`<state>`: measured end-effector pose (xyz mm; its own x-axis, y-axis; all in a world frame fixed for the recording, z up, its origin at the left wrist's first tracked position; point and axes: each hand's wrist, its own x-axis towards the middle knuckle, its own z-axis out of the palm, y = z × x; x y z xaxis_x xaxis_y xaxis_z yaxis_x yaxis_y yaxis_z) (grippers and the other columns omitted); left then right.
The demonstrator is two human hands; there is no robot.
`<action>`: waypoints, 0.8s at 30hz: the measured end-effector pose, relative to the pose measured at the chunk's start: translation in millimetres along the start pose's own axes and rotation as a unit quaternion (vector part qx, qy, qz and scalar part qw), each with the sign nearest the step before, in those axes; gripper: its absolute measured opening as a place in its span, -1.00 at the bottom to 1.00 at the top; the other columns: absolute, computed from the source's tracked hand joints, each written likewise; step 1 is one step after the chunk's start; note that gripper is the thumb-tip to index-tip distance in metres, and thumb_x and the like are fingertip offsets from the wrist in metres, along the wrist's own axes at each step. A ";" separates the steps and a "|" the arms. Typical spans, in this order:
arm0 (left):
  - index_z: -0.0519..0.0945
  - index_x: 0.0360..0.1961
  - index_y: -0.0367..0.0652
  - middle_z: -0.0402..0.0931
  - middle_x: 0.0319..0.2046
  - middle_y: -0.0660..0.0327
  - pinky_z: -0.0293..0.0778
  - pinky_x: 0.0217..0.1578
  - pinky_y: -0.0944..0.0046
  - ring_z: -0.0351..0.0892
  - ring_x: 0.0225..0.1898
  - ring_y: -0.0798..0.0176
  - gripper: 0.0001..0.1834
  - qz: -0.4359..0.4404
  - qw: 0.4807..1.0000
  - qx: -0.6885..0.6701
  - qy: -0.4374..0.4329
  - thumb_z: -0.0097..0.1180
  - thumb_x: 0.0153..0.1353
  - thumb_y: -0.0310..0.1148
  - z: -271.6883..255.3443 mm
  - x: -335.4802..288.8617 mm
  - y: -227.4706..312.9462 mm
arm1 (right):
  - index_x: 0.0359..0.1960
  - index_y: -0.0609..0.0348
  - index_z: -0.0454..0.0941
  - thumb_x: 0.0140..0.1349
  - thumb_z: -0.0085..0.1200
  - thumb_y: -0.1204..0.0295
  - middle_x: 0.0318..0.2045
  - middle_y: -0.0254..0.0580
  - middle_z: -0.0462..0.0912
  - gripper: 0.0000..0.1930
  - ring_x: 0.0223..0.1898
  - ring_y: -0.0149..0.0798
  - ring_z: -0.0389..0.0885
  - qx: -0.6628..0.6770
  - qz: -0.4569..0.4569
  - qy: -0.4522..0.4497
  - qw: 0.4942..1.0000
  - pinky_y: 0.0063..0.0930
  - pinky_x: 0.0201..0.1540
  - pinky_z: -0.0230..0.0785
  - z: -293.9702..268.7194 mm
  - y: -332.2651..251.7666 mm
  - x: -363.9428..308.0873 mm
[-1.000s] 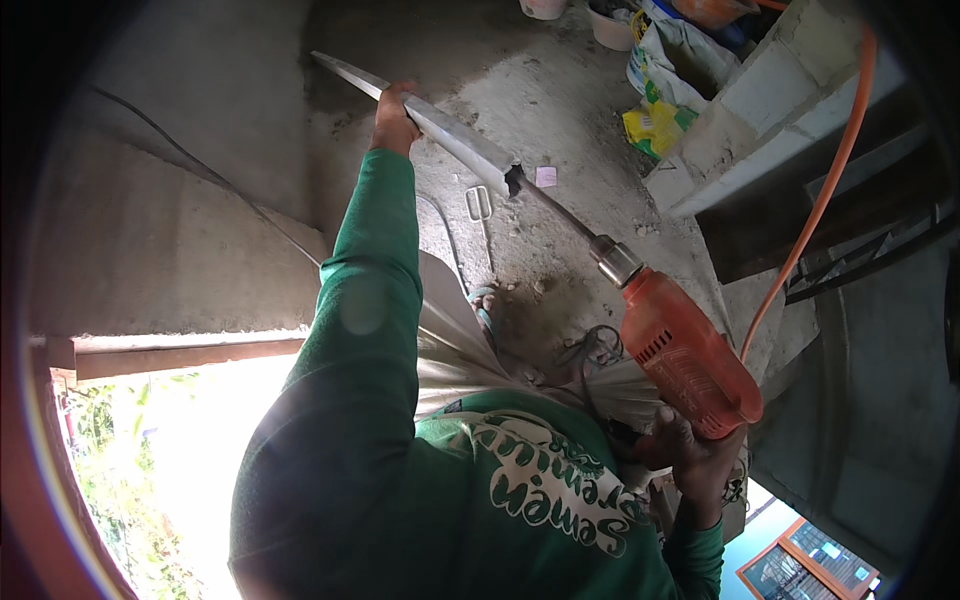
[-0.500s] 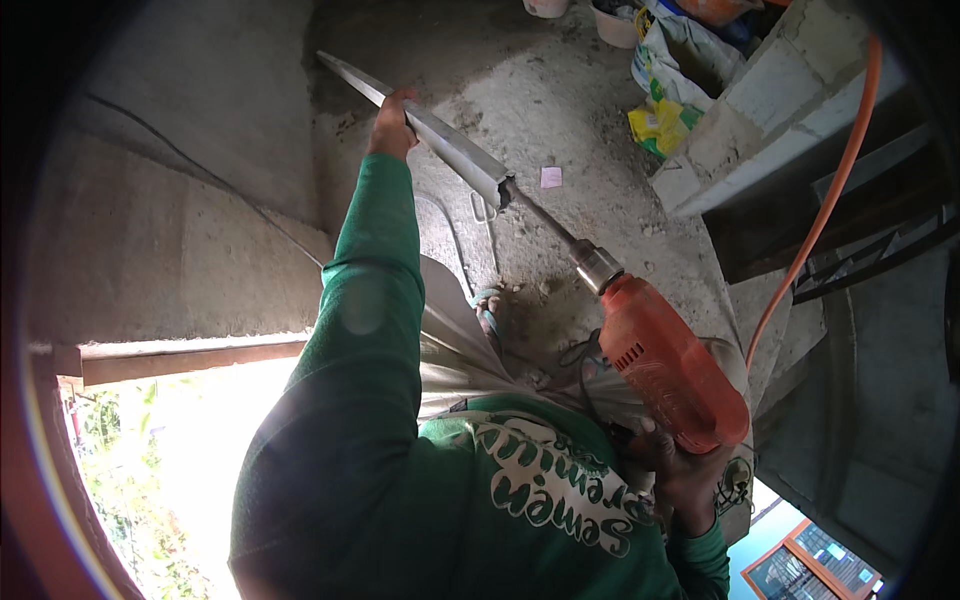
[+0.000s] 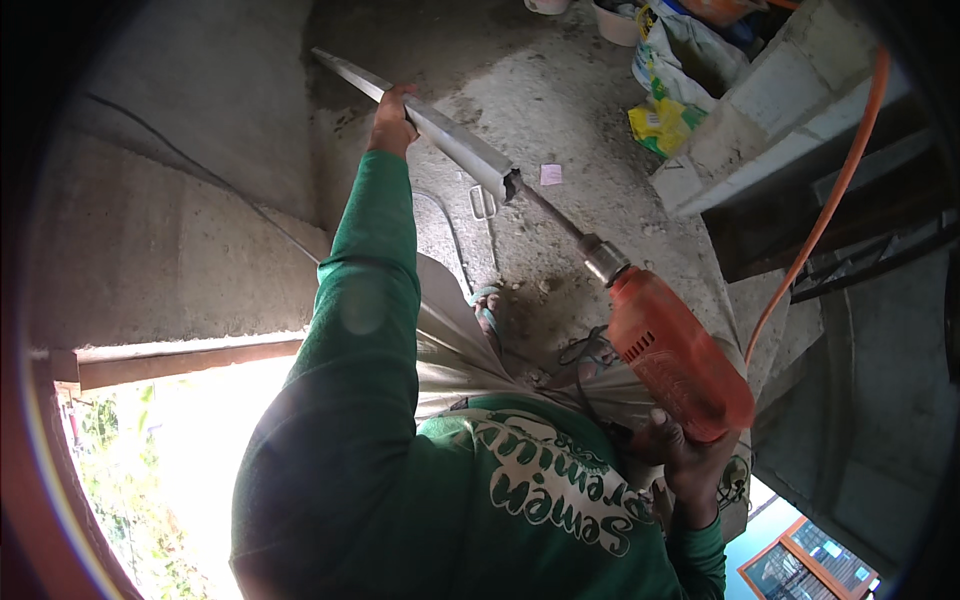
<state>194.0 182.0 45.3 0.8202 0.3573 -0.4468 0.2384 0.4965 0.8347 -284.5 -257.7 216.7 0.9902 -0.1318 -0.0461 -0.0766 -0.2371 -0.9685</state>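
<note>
My left hand (image 3: 394,120) is closed around a long grey hollow metal bar (image 3: 455,145), held out at a slant above the floor. The bar's near end is open, with a dark, ragged edge. My right hand (image 3: 690,465) grips the rear of a red power drill (image 3: 675,345); its handle is mostly hidden by the drill body and my fingers. From the silver chuck (image 3: 604,260) a long thin rod (image 3: 550,213) points up and left to the bar's ragged end. I cannot tell whether the rod's tip goes inside the bar or only meets its edge.
An orange hose or cable (image 3: 825,205) hangs at the right beside a concrete block wall (image 3: 775,110). Sacks (image 3: 690,60) and a tub (image 3: 615,25) stand at the far right. On the rough floor lie a pink paper scrap (image 3: 551,175) and a bent metal rod (image 3: 483,205).
The drill has shifted slightly right and down, with my right hand following. The bar's far end has moved slightly left. Both hands keep their grips.
</note>
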 end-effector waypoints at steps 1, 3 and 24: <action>0.59 -0.38 -0.04 0.55 -0.37 0.19 0.52 -0.21 0.00 0.54 -0.28 0.08 -0.81 0.000 1.000 0.002 0.008 0.31 0.07 -0.23 4.6 -1.4 -1.9 | 0.37 0.45 0.23 0.18 0.45 0.44 0.01 -0.04 0.69 -0.19 -0.13 -0.27 0.71 0.010 -0.014 0.008 1.000 -0.42 -0.04 0.57 0.1 -1.1 -0.1; 0.59 -0.42 -0.04 0.55 -0.39 0.20 0.53 -0.20 -0.01 0.54 -0.30 0.08 -0.82 0.003 1.000 0.002 0.011 0.30 0.08 -0.22 12.5 -3.4 -1.8 | 0.35 0.45 0.25 0.17 0.46 0.40 0.00 -0.02 0.69 -0.20 -0.16 -0.28 0.71 0.060 0.020 0.001 0.998 -0.42 -0.07 0.58 -1.7 -6.4 -2.6; 0.66 -0.22 0.03 0.64 -0.15 0.13 0.56 -0.06 -0.14 0.60 -0.14 0.01 -0.79 0.060 0.997 -0.045 -0.005 0.17 0.23 -0.12 29.0 42.6 10.3 | 0.24 0.32 0.38 0.29 0.31 0.15 -0.23 -0.01 0.68 -0.36 -0.36 -0.27 0.70 0.084 0.030 0.240 0.967 -0.47 -0.38 0.56 -103.6 -3.6 -65.9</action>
<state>246.5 179.4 44.2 0.8454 0.4109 -0.3413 0.0909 0.5190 0.8499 -361.6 -347.9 248.6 0.8131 -0.5817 -0.0236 -0.0720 -0.0603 -0.9956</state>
